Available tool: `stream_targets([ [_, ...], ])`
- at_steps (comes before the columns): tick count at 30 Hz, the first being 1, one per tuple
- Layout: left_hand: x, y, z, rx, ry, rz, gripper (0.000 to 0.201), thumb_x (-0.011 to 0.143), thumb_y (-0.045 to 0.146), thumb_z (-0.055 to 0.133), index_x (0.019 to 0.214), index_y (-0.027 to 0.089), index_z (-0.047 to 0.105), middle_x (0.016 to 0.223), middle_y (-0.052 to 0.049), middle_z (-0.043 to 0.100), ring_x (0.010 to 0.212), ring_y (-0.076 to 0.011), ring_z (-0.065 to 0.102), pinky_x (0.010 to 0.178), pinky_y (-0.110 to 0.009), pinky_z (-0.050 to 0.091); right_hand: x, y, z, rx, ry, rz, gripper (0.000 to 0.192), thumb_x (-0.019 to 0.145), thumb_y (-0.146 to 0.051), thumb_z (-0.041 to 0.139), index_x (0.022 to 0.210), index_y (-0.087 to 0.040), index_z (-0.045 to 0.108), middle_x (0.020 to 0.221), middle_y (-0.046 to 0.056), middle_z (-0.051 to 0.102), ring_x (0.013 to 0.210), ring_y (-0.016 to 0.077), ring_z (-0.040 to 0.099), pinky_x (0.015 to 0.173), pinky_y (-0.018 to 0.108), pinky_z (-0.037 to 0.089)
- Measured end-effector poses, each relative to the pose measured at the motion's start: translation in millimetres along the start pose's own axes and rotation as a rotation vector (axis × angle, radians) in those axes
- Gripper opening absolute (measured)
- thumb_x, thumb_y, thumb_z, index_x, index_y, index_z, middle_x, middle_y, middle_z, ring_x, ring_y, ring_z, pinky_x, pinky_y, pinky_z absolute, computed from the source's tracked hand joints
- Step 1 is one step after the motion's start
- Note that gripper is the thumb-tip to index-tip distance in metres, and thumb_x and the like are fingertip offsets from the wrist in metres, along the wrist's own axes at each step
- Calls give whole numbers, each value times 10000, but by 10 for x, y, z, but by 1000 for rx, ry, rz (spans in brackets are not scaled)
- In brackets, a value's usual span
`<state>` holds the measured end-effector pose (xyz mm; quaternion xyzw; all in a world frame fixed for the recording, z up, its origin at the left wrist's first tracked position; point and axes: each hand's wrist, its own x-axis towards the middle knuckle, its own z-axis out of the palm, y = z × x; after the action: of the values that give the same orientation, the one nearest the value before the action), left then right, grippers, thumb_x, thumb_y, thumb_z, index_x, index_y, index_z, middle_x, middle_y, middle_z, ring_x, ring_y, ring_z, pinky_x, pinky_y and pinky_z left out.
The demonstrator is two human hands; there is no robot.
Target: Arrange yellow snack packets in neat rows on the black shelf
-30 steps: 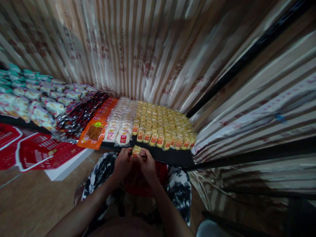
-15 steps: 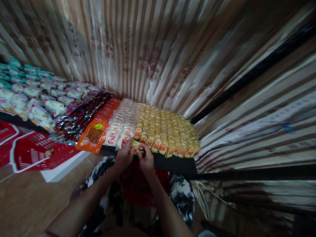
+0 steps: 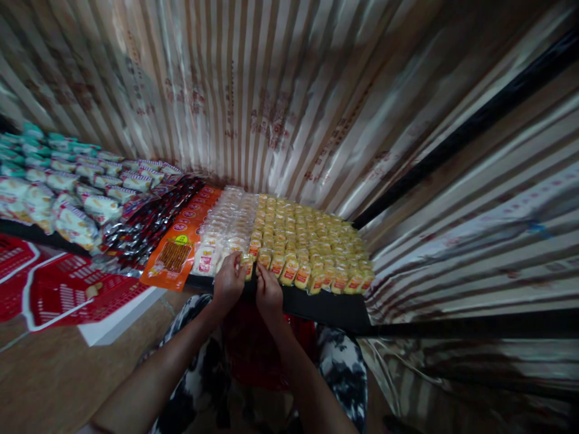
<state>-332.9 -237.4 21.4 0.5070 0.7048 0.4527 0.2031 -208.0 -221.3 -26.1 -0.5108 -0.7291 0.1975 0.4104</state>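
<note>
My left hand (image 3: 227,282) pinches the left edge of a small yellow-wrapped snack packet (image 3: 247,266) at the front of the shelf. Just right of it, my right hand (image 3: 270,292) has its fingers drawn together. Its fingertips are close against the lower edge of another yellow packet (image 3: 264,258); whether they grip anything is hidden. Behind and to the right stand close rows of yellow packets (image 3: 312,241) with red-orange labels. White-wrapped packets (image 3: 205,258) line up on the left, partly covered by my left hand.
An orange pretzel-stick bag (image 3: 174,256), dark shiny packets (image 3: 151,211) and white snack bags (image 3: 75,220) continue leftward along the black shelf (image 3: 330,307). Red baskets (image 3: 67,289) and a white box (image 3: 115,319) are below left. Striped plastic sheeting (image 3: 271,108) hangs behind.
Both hands held the small yellow packet together; now it is at the front edge in my left hand, and my right hand has parted from it slightly. The view has shifted a little.
</note>
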Motion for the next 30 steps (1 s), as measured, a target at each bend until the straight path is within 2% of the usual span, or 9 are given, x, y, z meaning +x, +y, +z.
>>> stream_targets([
  [6, 19, 39, 130, 62, 16, 9, 366, 795, 219, 511, 1150, 129, 515, 1070, -109, 624, 999, -219, 593, 880, -364, 473, -84, 80, 12, 99, -23, 20, 452, 888, -209, 288, 1273, -144, 517, 1079, 127, 619, 923, 172, 606, 823, 302, 505],
  [12, 87, 40, 251, 100, 27, 41, 376, 809, 209, 494, 1176, 128, 492, 1111, -122, 602, 1058, -228, 564, 922, -382, 449, -110, 107, 13, 165, -29, 65, 441, 915, -252, 287, 1301, -188, 492, 964, 94, 637, 757, 150, 617, 751, 283, 515],
  [21, 190, 146, 296, 242, -17, 18, 369, 852, 236, 475, 1207, 134, 484, 1117, -130, 541, 1011, -225, 565, 883, -363, 464, -113, 113, 3, 190, 17, 42, 433, 920, -252, 302, 1309, -192, 482, 953, 93, 639, 791, 152, 619, 761, 279, 518],
  [26, 181, 132, 332, 287, -27, 57, 404, 872, 251, 453, 1260, 141, 440, 1121, -125, 558, 996, -226, 571, 851, -357, 472, -120, 118, 18, 168, 50, 21, 430, 917, -235, 308, 1308, -182, 482, 939, 96, 648, 777, 151, 625, 755, 279, 524],
  [30, 174, 65, 366, 278, 8, 60, 285, 863, 226, 463, 1131, 145, 516, 998, -95, 602, 949, -212, 589, 813, -335, 483, -121, 113, 17, 166, 65, 3, 434, 918, -228, 299, 1308, -166, 479, 960, 103, 650, 790, 149, 629, 760, 274, 527],
])
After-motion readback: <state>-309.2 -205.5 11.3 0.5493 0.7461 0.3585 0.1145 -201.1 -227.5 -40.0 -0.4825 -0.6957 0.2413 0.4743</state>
